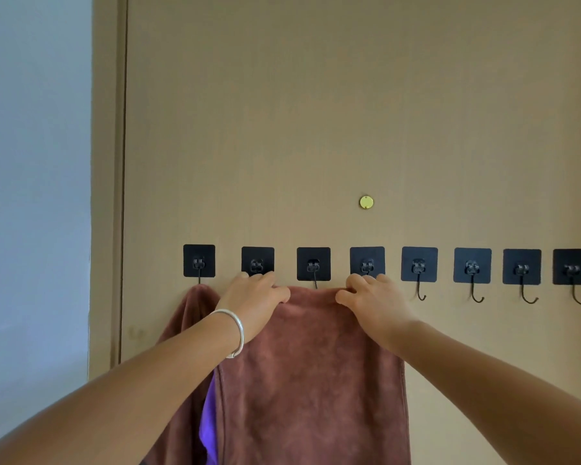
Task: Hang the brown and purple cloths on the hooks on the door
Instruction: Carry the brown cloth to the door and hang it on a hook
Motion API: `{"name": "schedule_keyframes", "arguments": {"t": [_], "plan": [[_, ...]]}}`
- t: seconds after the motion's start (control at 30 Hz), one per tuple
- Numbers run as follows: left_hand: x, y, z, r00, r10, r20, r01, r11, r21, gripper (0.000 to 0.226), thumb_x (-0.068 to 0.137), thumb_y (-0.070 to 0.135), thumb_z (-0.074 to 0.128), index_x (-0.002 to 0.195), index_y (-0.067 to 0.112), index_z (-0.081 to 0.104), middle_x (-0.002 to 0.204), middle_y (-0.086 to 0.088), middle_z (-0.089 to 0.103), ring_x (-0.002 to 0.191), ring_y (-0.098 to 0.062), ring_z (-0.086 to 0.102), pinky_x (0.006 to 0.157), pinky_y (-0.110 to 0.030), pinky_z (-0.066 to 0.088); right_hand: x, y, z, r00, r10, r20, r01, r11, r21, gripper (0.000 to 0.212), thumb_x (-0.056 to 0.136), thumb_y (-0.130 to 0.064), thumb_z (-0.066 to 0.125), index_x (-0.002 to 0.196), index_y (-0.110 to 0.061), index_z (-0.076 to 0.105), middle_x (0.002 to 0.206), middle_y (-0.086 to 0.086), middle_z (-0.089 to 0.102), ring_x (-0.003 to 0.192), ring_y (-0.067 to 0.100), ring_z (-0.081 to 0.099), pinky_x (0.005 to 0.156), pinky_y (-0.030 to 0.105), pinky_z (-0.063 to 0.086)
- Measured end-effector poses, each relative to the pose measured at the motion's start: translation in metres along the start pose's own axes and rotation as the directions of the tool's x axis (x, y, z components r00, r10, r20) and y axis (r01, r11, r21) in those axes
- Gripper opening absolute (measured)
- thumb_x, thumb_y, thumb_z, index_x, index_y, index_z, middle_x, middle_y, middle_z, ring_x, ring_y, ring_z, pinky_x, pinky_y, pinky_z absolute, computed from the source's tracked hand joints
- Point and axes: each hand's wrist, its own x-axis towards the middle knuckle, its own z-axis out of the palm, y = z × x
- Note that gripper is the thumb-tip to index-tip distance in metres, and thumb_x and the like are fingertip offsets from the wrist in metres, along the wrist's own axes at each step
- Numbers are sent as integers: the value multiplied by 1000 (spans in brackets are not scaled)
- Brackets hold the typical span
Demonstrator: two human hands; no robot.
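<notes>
Up on the door, the brown cloth is being gripped along its top edge by the left hand and right hand, looks mostly hung on the hooks. Only a sliver of purple cloth is seen behind, so that one probably isn't sorted yet.

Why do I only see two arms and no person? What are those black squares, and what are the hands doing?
The camera sits on the person's head, so you see what they see: their own arms reaching to a door. The black squares are sticky pads holding a row of hooks. The left hand and right hand each grip the top edge of a brown cloth, holding it up at the hooks. A bit of purple cloth peeks out behind it, lower left. The little gold circle is fixed to the door; I cannot tell what it is.
</notes>
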Motion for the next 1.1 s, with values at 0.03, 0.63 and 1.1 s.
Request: {"name": "schedule_keyframes", "arguments": {"t": [0.03,0.63,1.1], "plan": [[1,0,0,999,6,-45,-7,1000,-15,47,83,-4,45,116,28,54,105,1,49,90,-23,50,79,-33,37,1,1,0,1000,18,-12,-18,1000,-1,36,95,-12,43,127,-26,49,116,5,47,99,26,50,80,35,35],[21,25,34,976,-189,110,205,966,-158,28,94,18,42,115,32,52,105,-1,49,91,-24,53,76,-35,46,17,-27,30,981,161,106,-162,987,4,32,97,-18,42,129,-19,45,114,8,52,98,28,55,83,38,40],[-19,39,58,945,-14,325,-9,998,69,32,97,31,38,119,20,58,133,-5,39,117,-30,39,97,-43,34,-10,-49,46,993,104,63,-103,994,-31,37,95,-30,43,130,-18,46,124,8,48,106,30,43,90,42,35]]}}
